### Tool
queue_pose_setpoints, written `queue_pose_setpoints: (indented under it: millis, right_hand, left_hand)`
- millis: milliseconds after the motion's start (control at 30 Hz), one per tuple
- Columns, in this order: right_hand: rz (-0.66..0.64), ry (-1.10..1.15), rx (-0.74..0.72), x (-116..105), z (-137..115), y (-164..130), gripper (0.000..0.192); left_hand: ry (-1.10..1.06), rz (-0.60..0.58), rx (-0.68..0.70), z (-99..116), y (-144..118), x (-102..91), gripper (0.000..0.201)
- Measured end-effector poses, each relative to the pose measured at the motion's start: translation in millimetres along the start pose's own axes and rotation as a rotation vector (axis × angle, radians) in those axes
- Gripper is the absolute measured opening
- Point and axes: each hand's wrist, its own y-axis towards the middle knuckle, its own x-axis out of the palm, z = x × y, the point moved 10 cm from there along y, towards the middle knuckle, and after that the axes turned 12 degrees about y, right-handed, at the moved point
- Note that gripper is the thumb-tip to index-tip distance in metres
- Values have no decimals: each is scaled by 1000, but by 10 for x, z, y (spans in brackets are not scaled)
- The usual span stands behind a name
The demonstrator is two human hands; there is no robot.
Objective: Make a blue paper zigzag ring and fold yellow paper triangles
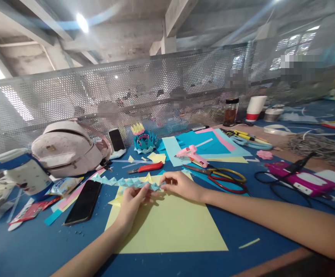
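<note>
A strip of folded light-blue paper points [114, 181] runs leftward from between my hands. My left hand [135, 196] pinches it close to its right end. At that same end my right hand [181, 185] has its fingers bent together, the fingertips touching or almost touching the strip; the exact contact is hidden. One yellow folded point [148, 178] stands up behind my left fingers, and another yellow piece [116, 201] lies left of that hand. Beneath both hands is a large yellow paper sheet [170, 231].
Beyond my hands lie a red utility knife [146, 167], a pink glue gun [193, 155] and red-and-yellow-handled scissors [228, 177]. A blue paper lotus [144, 142] stands farther back. Leftward are a phone [83, 202], a backpack [66, 146] and a bottle [23, 171]. A purple power strip [300, 179] lies right.
</note>
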Motion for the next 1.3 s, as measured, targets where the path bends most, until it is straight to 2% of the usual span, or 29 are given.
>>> queue_pose_setpoints:
  millis: [167, 267, 367, 467, 567, 667, 867, 900, 967, 1067, 1200, 1300]
  right_hand:
    - [37, 30, -9, -194, 55, 63, 26]
    - [17, -130, -61, -218, 12, 67, 24]
    - [20, -300, -132, -204, -79, 50, 19]
    - [25, -370, -199, -206, -199, 29, 17]
    - [37, -436, -200, -321, -282, -10, 15]
    - [33, -514, -125, -573, -272, -107, 21]
    - [226, -623, 128, -1493, -98, -407, 52]
    - [296, -596, 139, -1648, -91, -441, 51]
    - [326, -555, 150, -1803, -38, -437, 40]
    - [305, -475, 176, -1843, 126, -328, 27]
    - [263, -376, 186, -1725, 361, -105, 25]
    - [303, -327, 148, -1680, 363, 51, 31]
  left_hand:
    - [-27, 87, -44, -103, 47, -114, 61]
    - [3, 150, -13, -90, 59, -187, 58]
    - [87, 164, 10, -40, 41, -207, 49]
    - [135, 179, 23, 18, 12, -221, 43]
    - [117, 190, 44, 67, 1, -226, 40]
    - [77, 181, 29, 59, 8, -214, 40]
    - [30, 173, 51, 63, 26, -200, 36]
    - [36, 169, 61, 69, 28, -196, 35]
    - [54, 160, 69, 74, 27, -190, 33]
    - [60, 157, 68, 81, 9, -186, 32]
    - [62, 160, 73, 106, -23, -178, 33]
    - [35, 160, 81, 97, -17, -182, 35]
